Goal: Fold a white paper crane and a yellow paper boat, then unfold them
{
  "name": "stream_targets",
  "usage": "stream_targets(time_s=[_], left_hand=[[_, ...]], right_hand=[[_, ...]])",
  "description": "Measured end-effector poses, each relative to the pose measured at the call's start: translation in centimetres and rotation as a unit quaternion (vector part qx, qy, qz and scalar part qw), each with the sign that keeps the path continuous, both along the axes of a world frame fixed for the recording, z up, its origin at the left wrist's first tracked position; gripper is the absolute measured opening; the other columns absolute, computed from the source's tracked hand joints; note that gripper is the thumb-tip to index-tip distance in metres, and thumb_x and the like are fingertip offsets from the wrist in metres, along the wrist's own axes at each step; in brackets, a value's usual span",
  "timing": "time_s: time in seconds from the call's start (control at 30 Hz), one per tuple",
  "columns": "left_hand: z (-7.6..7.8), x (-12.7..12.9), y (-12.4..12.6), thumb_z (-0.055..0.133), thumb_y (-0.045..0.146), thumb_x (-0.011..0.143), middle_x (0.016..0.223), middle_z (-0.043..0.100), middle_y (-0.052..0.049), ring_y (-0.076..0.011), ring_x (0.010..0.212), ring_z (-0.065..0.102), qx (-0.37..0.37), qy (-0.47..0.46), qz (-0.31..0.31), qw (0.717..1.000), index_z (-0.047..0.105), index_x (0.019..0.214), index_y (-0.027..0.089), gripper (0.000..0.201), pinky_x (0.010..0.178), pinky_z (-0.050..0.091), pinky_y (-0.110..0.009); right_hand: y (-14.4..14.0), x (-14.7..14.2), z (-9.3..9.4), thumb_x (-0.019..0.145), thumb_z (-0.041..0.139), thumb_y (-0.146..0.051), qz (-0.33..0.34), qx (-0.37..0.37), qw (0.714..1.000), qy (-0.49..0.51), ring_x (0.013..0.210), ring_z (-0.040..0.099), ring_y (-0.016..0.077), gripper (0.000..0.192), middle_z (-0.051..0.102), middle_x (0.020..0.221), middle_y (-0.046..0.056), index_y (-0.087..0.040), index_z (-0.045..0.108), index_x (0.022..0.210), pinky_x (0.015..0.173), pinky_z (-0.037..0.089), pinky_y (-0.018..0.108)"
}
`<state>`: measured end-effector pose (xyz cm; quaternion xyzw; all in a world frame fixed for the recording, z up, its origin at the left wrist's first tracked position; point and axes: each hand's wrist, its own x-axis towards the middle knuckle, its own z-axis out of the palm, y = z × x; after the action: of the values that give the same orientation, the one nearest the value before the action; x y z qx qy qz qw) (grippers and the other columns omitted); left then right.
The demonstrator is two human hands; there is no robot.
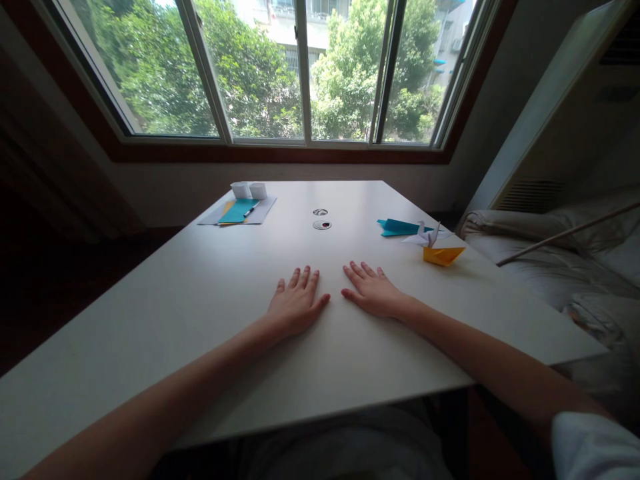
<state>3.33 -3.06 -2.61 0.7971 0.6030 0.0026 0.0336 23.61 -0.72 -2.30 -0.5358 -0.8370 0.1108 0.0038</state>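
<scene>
My left hand (296, 303) lies flat, palm down, on the white table (200, 293), fingers slightly spread and holding nothing. My right hand (373, 292) rests flat beside it, a small gap between the two thumbs, also holding nothing. To the right of my right hand stands a folded yellow paper boat (443, 255). Behind the boat sit a white paper crane (426, 235) and a teal folded paper piece (400, 227).
At the far left of the table lies a stack of paper sheets, teal on top (239, 210), with a pen (251, 211) and two small white paper boxes (249, 190). Two round cable grommets (321, 225) sit mid-table. A window spans the back; bedding lies at right.
</scene>
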Motion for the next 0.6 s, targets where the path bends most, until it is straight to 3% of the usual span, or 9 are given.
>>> stream_targets(time_s=[0.6], left_hand=[[-0.24, -0.07, 0.13, 0.012, 0.061, 0.085, 0.148, 0.009, -0.008, -0.0279, 0.135, 0.008, 0.002, 0.0, -0.002, 1.0, 0.014, 0.142, 0.019, 0.07, 0.104, 0.015, -0.051]], right_hand=[[-0.15, -0.08, 0.37, 0.082, 0.013, -0.065, -0.001, -0.007, 1.0, -0.012, 0.136, 0.005, 0.0277, 0.074, 0.006, 0.149, 0.004, -0.023, 0.008, 0.142, 0.106, 0.007, 0.052]])
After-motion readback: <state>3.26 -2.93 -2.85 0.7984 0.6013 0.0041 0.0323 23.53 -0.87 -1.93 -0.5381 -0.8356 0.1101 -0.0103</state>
